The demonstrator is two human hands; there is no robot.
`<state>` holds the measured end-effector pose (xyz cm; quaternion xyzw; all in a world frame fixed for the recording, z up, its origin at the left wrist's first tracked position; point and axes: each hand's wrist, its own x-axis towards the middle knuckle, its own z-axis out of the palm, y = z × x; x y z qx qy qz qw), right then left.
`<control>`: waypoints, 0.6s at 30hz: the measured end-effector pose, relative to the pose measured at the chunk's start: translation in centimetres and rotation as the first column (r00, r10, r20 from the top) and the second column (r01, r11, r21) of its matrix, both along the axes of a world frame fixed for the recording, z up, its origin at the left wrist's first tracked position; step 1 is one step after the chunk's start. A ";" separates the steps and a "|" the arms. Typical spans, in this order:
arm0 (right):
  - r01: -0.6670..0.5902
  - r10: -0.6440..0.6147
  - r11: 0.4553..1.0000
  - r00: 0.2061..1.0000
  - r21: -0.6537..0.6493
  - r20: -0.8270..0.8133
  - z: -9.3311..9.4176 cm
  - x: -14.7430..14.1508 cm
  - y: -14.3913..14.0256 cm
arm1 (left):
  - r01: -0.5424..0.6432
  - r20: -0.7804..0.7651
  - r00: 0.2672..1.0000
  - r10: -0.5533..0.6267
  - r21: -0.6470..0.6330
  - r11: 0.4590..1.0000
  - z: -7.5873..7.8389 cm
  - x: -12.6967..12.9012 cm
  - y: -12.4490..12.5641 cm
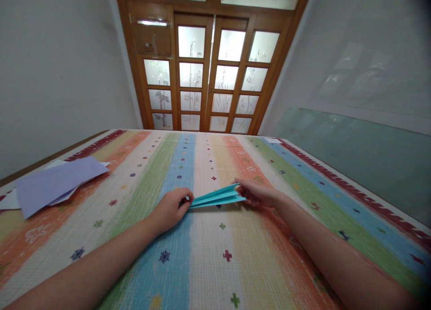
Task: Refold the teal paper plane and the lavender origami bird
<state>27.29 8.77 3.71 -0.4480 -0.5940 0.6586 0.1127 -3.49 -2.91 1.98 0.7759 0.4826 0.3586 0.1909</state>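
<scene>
A folded piece of turquoise paper (217, 197) is stretched between my two hands, just above the middle of the table. Its pleats are pinched together at the left end and fan apart toward the right. My left hand (173, 206) is closed on the narrow left end, thumb against fingers. At the wider right end, my right hand (257, 194) grips the paper's edge, its fingers partly hidden behind the folds.
A striped, patterned cloth (208, 265) covers the table. Several loose lilac and pale sheets of paper (60, 179) lie overlapping at the left edge. A small white slip (272, 140) lies at the far right. Wooden doors with glass panes (210, 72) stand beyond the table.
</scene>
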 end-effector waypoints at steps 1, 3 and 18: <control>0.142 -0.138 0.981 0.990 0.130 -0.035 0.0 -0.2 0.2 | -0.009 -0.009 1.000 0.009 0.005 1.000 0.0 -0.1 0.1; 0.364 -0.342 0.850 0.931 0.380 -0.128 0.0 -0.4 0.5 | -0.019 -0.033 0.999 0.019 0.004 1.000 0.0 -0.2 0.3; -0.128 0.027 0.255 0.992 0.958 0.126 0.3 -2.5 -2.8 | 0.040 -0.081 0.996 -0.039 0.006 0.999 -0.1 -0.2 0.7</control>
